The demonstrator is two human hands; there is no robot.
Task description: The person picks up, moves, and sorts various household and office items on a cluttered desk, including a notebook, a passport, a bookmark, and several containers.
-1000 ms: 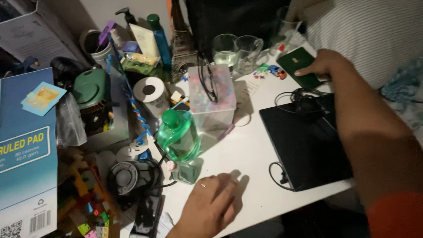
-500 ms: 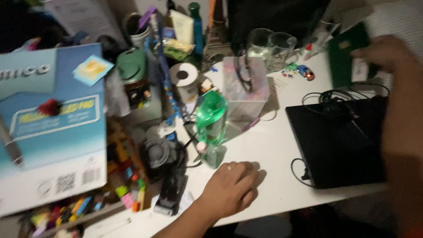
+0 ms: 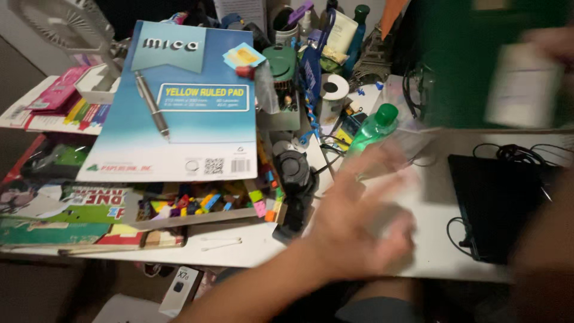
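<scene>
The right hand [image 3: 553,45] already holds the green booklet [image 3: 478,60] lifted above the black laptop [image 3: 502,203], grip too blurred to tell, while the left hand [image 3: 359,227] hovers spread-fingered over the white desk [image 3: 436,263], empty

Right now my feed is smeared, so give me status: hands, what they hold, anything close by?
Left hand open, blurred, over the white desk. Right hand grips green booklet. Green bottle beside left hand.
</scene>
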